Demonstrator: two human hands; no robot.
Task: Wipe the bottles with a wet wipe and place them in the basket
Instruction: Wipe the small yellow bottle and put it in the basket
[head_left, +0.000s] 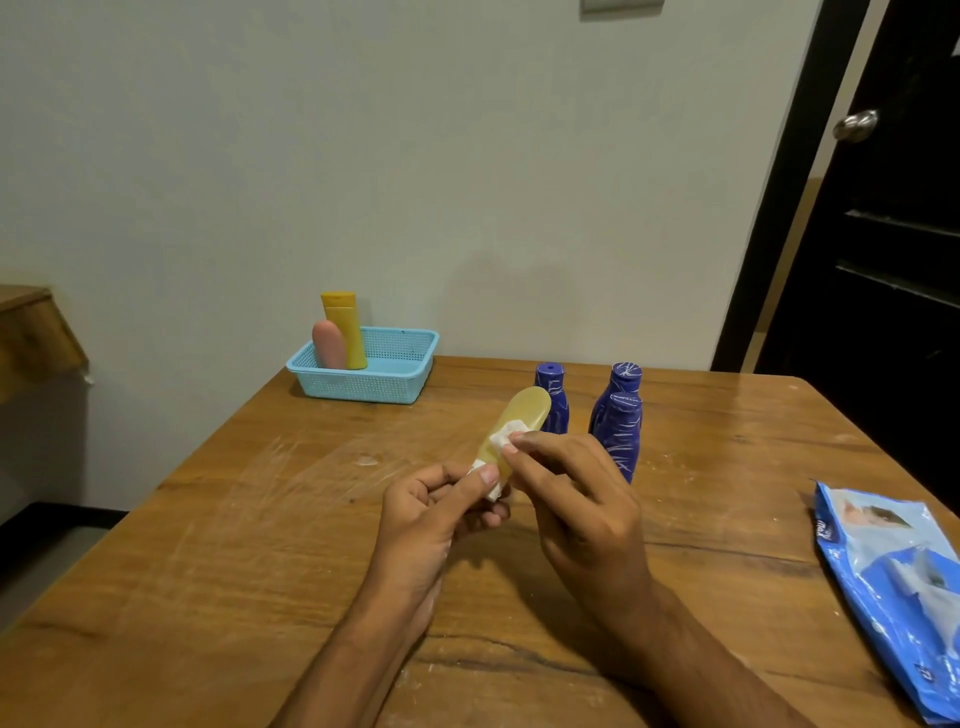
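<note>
Over mid-table, your left hand (441, 506) grips the low end of a pale yellow bottle (519, 423), fingers curled round it w/ thumb laid along the front. Bottle is off the table (208, 545), tilted, far end pointing up and away to the right. Your right hand (576, 501) pinches a white wipe (506, 434) btwn thumb and fingertips and presses it on the bottle's middle; a bit more wipe shows by your left thumb, at the bottle's low end.

Blue basket (395, 376) sits at the table's far left edge, near the wall, well apart from your hands. 2 bottles stand upright in its left end: orange bottle (345, 330) and, touching it on the left, a shorter pink bottle (328, 345).

Behind the held bottle stands 1 purple bottle (553, 395), partly hidden by it. To its right 2 more purple ones stand close, front one (621, 436) overlapping the back one (626, 376); can't tell if they touch. All 3 on the table, outside the basket.

Blue wipes pack (893, 587) lies flat at the right edge, well apart from your right hand. Dark door (883, 208) far right
</note>
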